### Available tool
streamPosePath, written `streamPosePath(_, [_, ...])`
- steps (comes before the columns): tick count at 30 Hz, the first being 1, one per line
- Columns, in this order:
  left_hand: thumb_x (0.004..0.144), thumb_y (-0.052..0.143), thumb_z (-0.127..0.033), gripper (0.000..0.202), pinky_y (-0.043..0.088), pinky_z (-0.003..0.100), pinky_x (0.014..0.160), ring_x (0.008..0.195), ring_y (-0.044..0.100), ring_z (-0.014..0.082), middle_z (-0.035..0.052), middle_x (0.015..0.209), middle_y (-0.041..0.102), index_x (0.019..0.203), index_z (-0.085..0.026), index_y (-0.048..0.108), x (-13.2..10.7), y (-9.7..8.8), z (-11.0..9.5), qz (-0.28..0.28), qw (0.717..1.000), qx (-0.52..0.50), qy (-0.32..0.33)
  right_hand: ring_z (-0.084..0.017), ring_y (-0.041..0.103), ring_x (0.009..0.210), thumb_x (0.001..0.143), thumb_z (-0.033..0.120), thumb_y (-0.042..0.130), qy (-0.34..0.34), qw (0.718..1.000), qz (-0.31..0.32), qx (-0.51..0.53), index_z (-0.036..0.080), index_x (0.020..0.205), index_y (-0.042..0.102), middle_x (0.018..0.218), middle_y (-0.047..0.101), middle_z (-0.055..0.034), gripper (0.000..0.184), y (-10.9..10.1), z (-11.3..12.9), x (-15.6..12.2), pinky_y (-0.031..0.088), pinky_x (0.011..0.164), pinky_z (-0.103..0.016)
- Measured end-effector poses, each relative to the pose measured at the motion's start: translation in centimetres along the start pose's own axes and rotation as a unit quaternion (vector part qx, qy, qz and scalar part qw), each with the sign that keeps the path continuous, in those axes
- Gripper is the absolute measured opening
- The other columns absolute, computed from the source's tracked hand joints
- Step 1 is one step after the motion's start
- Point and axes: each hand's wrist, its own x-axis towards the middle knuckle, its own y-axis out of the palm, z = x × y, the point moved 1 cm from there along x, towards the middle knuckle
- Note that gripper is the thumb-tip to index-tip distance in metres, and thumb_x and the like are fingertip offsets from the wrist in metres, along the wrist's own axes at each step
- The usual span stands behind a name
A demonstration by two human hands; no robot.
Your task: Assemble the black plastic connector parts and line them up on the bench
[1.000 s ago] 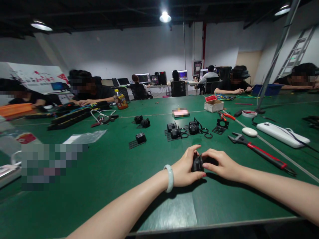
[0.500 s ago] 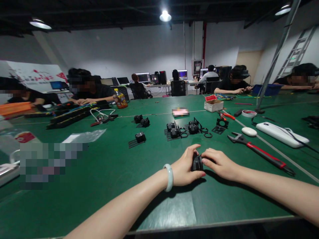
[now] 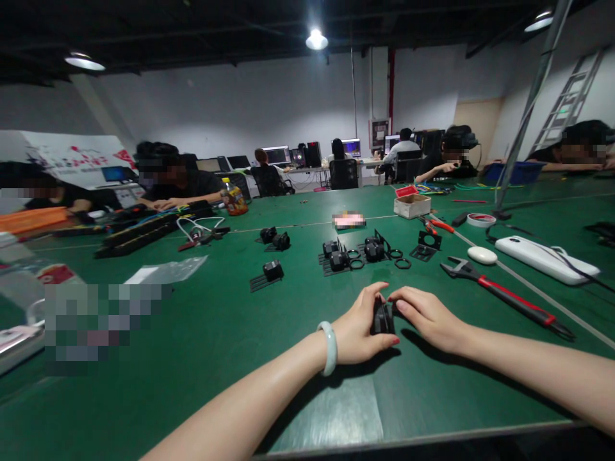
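Observation:
My left hand (image 3: pixel 358 326), with a pale green bangle at its wrist, is closed round a black plastic fitting (image 3: pixel 383 318), thumb below and fingers above. The fitting looks like a cable gland on a bracket; part of it is hidden by the fingers. My right hand (image 3: pixel 427 317) has its fingers curled and its fingertips pinched at the fitting's upper right edge. Beyond both hands lie several similar fittings on slotted brackets (image 3: pixel 337 259), with loose black hexagonal nuts (image 3: pixel 402 263) beside them. A bare black bracket (image 3: pixel 429 242) stands farther right.
An adjustable wrench (image 3: pixel 509 298) lies right of my hands, near a white oval object (image 3: pixel 482 255) and a white power bank (image 3: pixel 545 257). Red-handled pliers (image 3: pixel 441 225) and a small box (image 3: pixel 412 206) are behind. More fittings (image 3: pixel 273 270) lie left. Co-workers sit around the green table.
The right fingertips have shifted slightly up along the fitting's edge. My left hand keeps its hold. The whole view has moved a little.

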Motion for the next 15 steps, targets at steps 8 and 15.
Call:
streamPosePath(8, [0.066, 0.060, -0.028, 0.073, 0.035, 0.040, 0.086, 0.099, 0.041, 0.0214, 0.0095, 0.106, 0.039, 0.122, -0.017, 0.015, -0.1, -0.1, -0.1, -0.007, 1.000, -0.001, 0.014, -0.020, 0.046, 0.092, 0.066, 0.017, 0.056, -0.089, 0.996, -0.003, 0.019, 0.018, 0.100, 0.045, 0.097, 0.050, -0.0083, 0.036, -0.1, 1.0, -0.5, 0.039, 0.080, -0.033])
streamPosePath(15, [0.065, 0.061, -0.028, 0.075, 0.035, 0.040, 0.085, 0.099, 0.042, 0.0216, 0.0088, 0.104, 0.040, 0.122, -0.017, 0.015, -0.2, 0.0, -0.1, -0.017, 1.000, -0.002, 0.015, -0.019, 0.048, 0.090, 0.065, 0.014, 0.057, -0.080, 0.997, 0.005, 0.021, 0.019, 0.098, 0.045, 0.096, 0.051, -0.0072, 0.035, 0.0, 1.1, -0.4, 0.039, 0.079, -0.033])
